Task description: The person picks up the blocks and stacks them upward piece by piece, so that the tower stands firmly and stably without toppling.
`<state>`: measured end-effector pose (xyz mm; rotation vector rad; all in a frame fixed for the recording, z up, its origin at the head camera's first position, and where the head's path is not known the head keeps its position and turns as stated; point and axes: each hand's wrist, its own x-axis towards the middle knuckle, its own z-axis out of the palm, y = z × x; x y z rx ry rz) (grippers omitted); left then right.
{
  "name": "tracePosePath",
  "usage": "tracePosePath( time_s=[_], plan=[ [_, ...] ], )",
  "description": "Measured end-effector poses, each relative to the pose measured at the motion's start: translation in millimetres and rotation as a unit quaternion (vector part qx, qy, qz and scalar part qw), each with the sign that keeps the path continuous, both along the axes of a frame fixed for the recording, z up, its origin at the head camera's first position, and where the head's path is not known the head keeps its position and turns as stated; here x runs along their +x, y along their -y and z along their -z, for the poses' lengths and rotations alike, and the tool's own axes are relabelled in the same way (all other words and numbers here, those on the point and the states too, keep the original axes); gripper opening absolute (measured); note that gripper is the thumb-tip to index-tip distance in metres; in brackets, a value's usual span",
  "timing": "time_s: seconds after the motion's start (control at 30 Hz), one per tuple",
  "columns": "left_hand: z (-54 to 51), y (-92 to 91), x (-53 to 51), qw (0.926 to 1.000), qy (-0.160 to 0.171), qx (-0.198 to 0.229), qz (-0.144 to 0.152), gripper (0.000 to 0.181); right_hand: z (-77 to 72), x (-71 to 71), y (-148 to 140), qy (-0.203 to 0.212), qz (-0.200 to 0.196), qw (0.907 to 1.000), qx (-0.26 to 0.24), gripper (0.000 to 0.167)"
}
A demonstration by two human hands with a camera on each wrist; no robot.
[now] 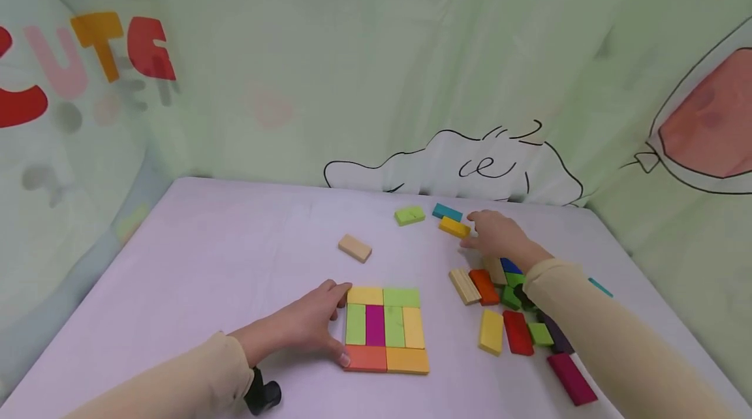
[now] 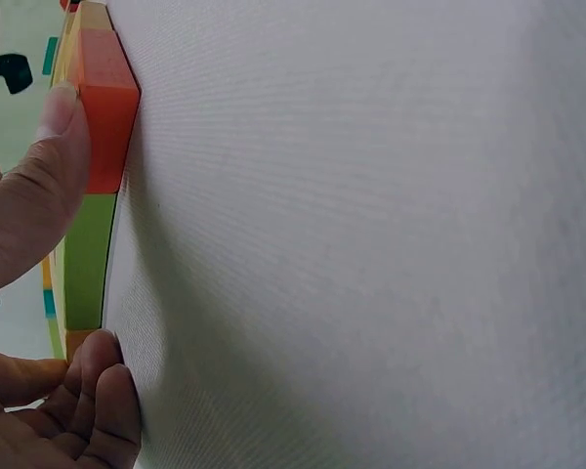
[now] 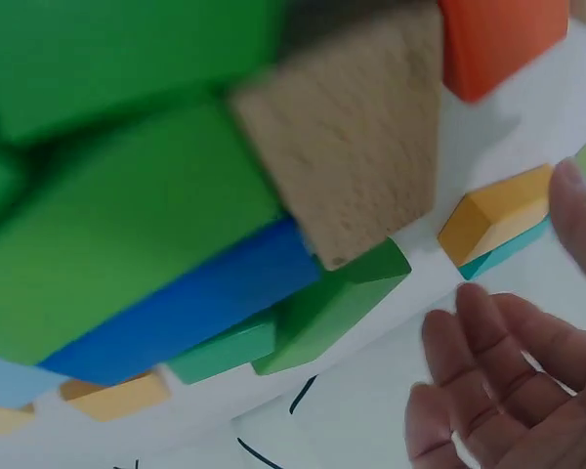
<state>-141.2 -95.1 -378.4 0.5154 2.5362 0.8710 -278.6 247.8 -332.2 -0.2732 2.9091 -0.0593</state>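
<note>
As we look down on the pale table (image 1: 264,223), the left hand (image 1: 311,322) is busy just below the centre of the frame, at the left side of a square of coloured blocks (image 1: 375,325). Thumb and fingers spread wide along that edge: the thumb tip touches the orange-red block (image 1: 365,358) at the lower-left corner, while the fingers bend in at the yellow block (image 1: 365,295) at the upper-left. Neat rows, too! Yellow and light green across the top, then green, magenta, green and yellow side by side, then orange-red and orange along the bottom.

Over to the right of centre, higher up, and it's the right hand (image 1: 499,234), thumb and fingers parted, nothing in its hold, right beside an amber block (image 1: 454,228). Touching it? Cannot tell from these views. A blue block (image 1: 447,212) lies just behind, a lime block (image 1: 409,215) to the left, and a plain wooden block (image 1: 355,248) sits further left, above the square.

Now down the right side, where the right sleeve (image 1: 611,327) hides part of a crowd: a ridged wooden block (image 1: 465,286), a vermilion block (image 1: 484,286) next to it, a red block (image 1: 518,333) below, and a magenta block (image 1: 572,379) at lower right. Lower left, a black object (image 1: 262,394) shows by the left wrist.
</note>
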Motion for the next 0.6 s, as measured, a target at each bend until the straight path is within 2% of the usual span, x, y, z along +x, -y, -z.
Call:
tracePosePath(
  time_s=[0.13,0.33,0.47,0.6],
  plan=[
    [0.4,-1.1,1.5,1.0000,0.004,0.003,0.001,0.109,4.5,-14.0,0.4,0.016,0.014,0.9996,0.019,0.056],
    [1.4,-1.4,1.1,1.0000,0.000,0.000,0.002,0.110,4.7,-13.9,7.9,0.040,0.010,0.9991,0.010,0.043],
    [2.8,-0.1,-0.4,1.0000,-0.005,-0.002,0.003,0.110,-0.2,-8.1,16.9,0.043,-0.011,0.9990,-0.005,0.048],
    [2.5,0.4,-1.4,1.0000,-0.004,0.000,0.004,0.110,-0.8,-10.7,20.3,0.053,-0.029,0.9977,-0.030,0.069]
  ],
)
